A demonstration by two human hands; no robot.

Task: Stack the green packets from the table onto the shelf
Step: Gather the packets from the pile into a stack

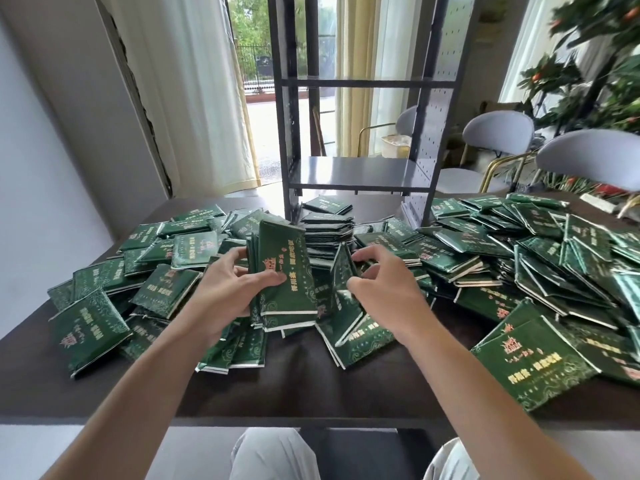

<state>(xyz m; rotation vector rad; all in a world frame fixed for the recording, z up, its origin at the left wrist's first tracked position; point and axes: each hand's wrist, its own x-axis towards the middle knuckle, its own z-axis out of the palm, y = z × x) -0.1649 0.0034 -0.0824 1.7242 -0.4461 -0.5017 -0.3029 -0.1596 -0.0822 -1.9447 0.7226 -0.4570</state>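
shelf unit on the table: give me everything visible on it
The shelf is a dark metal unit standing upright at the far side of the table, behind the packets. It has slim black posts, perforated pegboard side panels and flat grey boards. Two boards show: a lower one, bare, and a higher one seen edge-on. Its top is out of frame. A stack of packets sits at its base, between the posts. Neither hand touches it.

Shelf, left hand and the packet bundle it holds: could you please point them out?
Shelf (349, 173): head view, bare lower board.
Left hand (228, 289): head view, back of hand.
Bundle (284, 258): head view, front packet's face.
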